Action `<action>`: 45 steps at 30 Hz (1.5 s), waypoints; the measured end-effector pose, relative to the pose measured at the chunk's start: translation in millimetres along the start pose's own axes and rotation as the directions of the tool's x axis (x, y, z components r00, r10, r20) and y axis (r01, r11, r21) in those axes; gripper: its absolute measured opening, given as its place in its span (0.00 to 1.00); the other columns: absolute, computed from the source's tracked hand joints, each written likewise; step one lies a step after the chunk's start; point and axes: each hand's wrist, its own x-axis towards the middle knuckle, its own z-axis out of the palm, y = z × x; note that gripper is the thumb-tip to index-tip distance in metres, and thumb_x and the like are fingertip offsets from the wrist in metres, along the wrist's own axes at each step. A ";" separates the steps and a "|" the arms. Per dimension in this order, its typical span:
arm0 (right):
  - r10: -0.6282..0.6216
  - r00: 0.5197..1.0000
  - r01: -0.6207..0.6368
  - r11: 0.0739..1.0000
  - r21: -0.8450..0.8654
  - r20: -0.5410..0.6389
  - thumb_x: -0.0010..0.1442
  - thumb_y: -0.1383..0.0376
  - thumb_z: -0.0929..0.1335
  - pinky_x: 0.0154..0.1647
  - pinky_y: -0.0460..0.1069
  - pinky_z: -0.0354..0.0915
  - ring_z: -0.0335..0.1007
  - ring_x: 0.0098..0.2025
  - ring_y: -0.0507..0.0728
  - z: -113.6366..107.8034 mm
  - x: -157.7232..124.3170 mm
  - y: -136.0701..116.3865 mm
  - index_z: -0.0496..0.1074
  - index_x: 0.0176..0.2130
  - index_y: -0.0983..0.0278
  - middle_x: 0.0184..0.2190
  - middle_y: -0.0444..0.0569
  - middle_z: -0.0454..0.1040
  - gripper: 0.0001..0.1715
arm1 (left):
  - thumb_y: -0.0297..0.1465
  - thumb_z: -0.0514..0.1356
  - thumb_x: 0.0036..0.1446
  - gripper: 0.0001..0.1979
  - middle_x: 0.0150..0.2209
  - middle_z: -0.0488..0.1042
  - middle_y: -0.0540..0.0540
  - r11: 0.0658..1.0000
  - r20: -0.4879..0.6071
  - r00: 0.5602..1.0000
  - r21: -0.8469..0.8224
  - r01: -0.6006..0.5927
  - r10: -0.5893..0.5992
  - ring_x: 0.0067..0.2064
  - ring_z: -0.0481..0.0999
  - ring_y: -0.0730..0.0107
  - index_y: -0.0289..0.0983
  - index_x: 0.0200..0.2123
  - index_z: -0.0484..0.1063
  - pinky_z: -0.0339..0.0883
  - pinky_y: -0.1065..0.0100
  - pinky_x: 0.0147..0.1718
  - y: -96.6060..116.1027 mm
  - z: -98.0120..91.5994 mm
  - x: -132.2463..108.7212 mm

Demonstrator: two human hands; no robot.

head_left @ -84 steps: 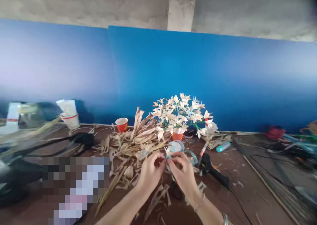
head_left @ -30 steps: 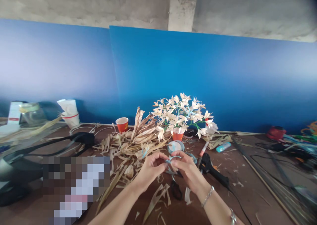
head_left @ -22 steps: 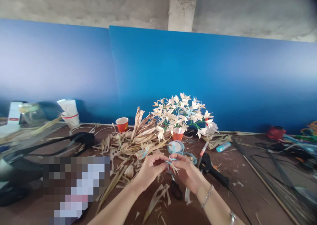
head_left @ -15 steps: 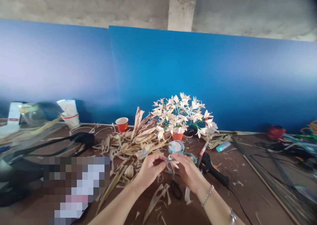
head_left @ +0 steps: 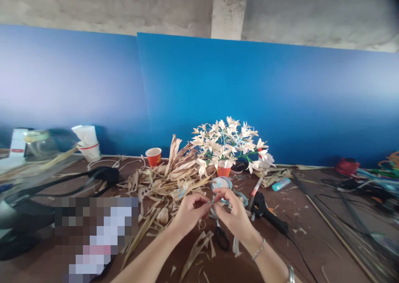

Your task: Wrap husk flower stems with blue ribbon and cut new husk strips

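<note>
Between your two hands, just this side of the tape roll (head_left: 220, 183), left hand (head_left: 190, 211) and right hand (head_left: 233, 215) both pinch the small husk piece (head_left: 215, 200), fingertips meeting.

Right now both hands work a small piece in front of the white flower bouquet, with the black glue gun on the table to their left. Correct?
Not quite. The head view shows the black glue gun to the right of the right hand; both it and the left hand do pinch the small piece.
</note>
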 end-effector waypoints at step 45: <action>-0.384 0.923 0.284 0.709 -0.646 -0.015 0.48 0.73 0.65 0.44 0.53 0.52 0.61 0.45 0.58 0.4 -2.1 -12.9 0.67 0.28 0.61 0.40 0.47 0.69 0.06 | 0.35 0.62 0.45 0.11 0.15 0.67 0.52 0.966 0.035 0.995 -0.235 0.104 -0.099 0.17 0.64 0.78 0.32 0.24 0.68 0.57 0.75 0.18 -4.0 -1.0 -1.3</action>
